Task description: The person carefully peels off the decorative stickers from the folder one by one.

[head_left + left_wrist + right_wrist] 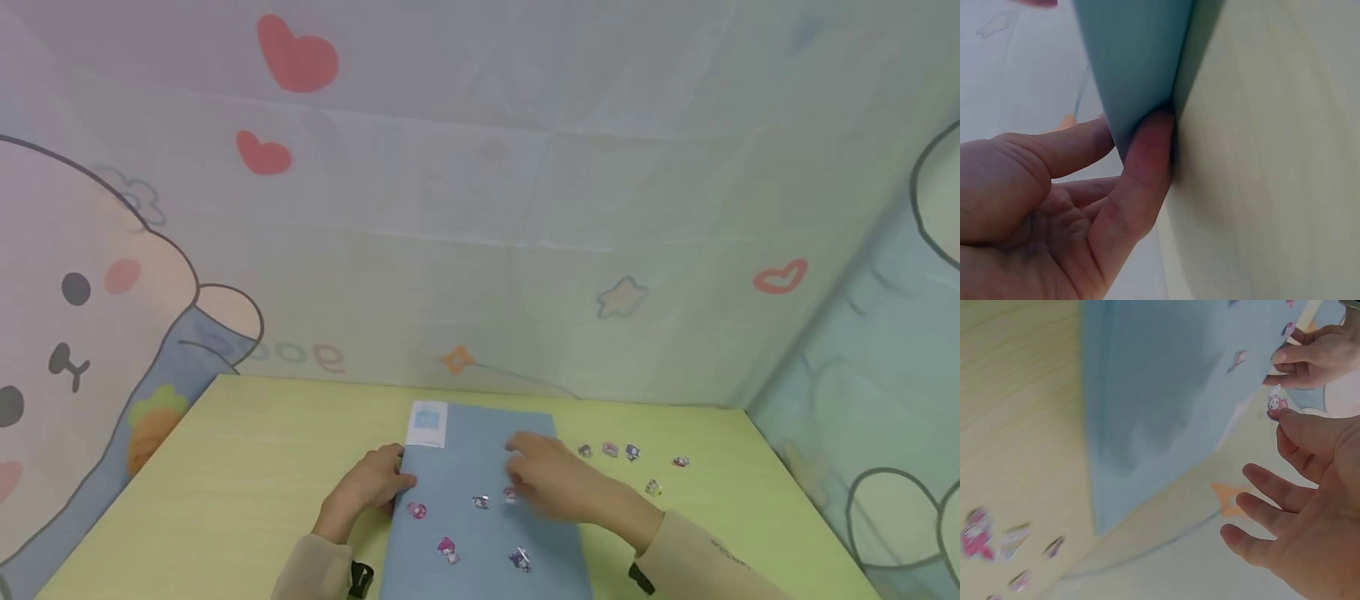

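A blue folder (472,467) with a white label (438,437) at its top left corner lies on the table. My left hand (371,482) grips its left edge; in the left wrist view the thumb (1079,147) is on one face and a finger (1141,162) reaches under the other. Over the folder's right side, my right hand (558,482) pinches a small cartoon sticker (1276,402) between thumb and forefinger, its other fingers spread. Several cartoon stickers lie on the folder, among them a pink one (417,510) and a purple one (520,559).
Several loose stickers, one of them purple (633,452), lie on the pale yellow table (247,467) to the folder's right. A printed cloth (480,192) with hearts and a cartoon bear hangs behind the table and at its sides.
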Demonstrator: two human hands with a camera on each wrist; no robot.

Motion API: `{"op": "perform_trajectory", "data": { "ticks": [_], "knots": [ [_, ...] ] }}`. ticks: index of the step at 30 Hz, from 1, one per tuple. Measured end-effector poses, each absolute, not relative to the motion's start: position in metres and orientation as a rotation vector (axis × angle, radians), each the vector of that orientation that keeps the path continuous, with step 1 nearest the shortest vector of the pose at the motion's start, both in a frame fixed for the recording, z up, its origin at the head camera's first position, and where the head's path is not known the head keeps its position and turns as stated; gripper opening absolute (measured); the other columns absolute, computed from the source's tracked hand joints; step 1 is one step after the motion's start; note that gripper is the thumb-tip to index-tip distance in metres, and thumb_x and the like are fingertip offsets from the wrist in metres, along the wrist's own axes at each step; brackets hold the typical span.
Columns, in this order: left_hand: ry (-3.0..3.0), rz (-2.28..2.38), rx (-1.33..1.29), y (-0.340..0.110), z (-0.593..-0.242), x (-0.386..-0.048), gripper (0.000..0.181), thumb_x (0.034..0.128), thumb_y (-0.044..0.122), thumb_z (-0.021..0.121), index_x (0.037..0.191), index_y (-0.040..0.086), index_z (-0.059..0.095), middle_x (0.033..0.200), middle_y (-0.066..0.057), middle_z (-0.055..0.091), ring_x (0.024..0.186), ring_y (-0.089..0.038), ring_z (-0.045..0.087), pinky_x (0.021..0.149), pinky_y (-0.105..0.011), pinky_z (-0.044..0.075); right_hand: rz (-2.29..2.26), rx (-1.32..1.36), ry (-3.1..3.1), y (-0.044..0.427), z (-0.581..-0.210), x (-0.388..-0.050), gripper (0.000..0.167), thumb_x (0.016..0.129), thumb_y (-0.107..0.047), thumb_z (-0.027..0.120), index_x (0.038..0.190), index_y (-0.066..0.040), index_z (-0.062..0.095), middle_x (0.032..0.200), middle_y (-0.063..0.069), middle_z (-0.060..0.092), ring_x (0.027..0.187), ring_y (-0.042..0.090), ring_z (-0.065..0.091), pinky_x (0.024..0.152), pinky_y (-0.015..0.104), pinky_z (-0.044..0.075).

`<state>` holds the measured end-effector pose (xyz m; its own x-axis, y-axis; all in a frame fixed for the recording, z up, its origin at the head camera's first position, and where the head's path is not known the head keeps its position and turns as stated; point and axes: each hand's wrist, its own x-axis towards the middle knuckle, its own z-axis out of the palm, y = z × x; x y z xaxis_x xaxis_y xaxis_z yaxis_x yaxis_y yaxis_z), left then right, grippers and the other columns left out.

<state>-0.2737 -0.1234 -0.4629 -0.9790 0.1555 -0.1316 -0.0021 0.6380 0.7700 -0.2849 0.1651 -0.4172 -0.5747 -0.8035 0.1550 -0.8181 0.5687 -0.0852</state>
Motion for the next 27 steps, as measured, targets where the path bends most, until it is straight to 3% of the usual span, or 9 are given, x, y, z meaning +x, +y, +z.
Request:
{"op": "perform_trajectory", "data": {
  "ticks": [6,15,19,23,27],
  "knots": [
    [2.672,1.246,0.124,-0.123,-0.466,-0.275,0.037,0.0930,0.004,0.064,0.122,-0.014,0.051,0.076,-0.012,0.062,0.053,-0.023,0.063,0.056,-0.036,0.054,0.274,1.339,-2.774,0.204,-0.421,-0.283,0.022,0.090,-0.013,0.069,0.074,-0.015,0.055,0.123,0.020,0.058,0.122,0.042,0.049,0.098,0.060,0.040],
    [2.671,1.237,0.120,-0.122,-0.465,-0.275,0.038,0.0931,0.004,0.064,0.123,-0.014,0.050,0.077,-0.012,0.062,0.054,-0.023,0.064,0.056,-0.036,0.054,0.342,1.252,-2.784,0.256,-0.429,-0.283,0.020,0.088,-0.007,0.071,0.079,-0.016,0.056,0.120,0.018,0.059,0.119,0.044,0.052,0.093,0.066,0.040],
    [2.662,1.237,0.117,-0.122,-0.465,-0.274,0.040,0.0931,0.004,0.064,0.125,-0.014,0.049,0.078,-0.013,0.062,0.054,-0.023,0.064,0.057,-0.037,0.055,0.362,1.168,-2.850,0.277,-0.431,-0.284,0.021,0.088,-0.007,0.071,0.079,-0.020,0.058,0.120,0.015,0.058,0.118,0.042,0.052,0.083,0.057,0.046],
    [2.655,1.251,0.129,-0.122,-0.465,-0.272,0.040,0.0932,0.003,0.063,0.126,-0.015,0.048,0.077,-0.013,0.062,0.054,-0.023,0.064,0.055,-0.037,0.055,0.363,1.146,-2.881,0.297,-0.434,-0.285,0.023,0.086,-0.003,0.072,0.078,-0.020,0.057,0.099,0.000,0.057,0.098,0.028,0.056,0.072,0.041,0.046],
    [2.661,1.253,0.131,-0.124,-0.463,-0.270,0.041,0.0931,0.003,0.064,0.126,-0.016,0.048,0.077,-0.014,0.062,0.054,-0.024,0.064,0.055,-0.037,0.055,0.338,1.150,-2.880,0.311,-0.441,-0.286,0.025,0.084,-0.002,0.074,0.076,-0.019,0.056,0.081,-0.010,0.044,0.079,0.012,0.046,0.064,0.031,0.042]
  ]
}}
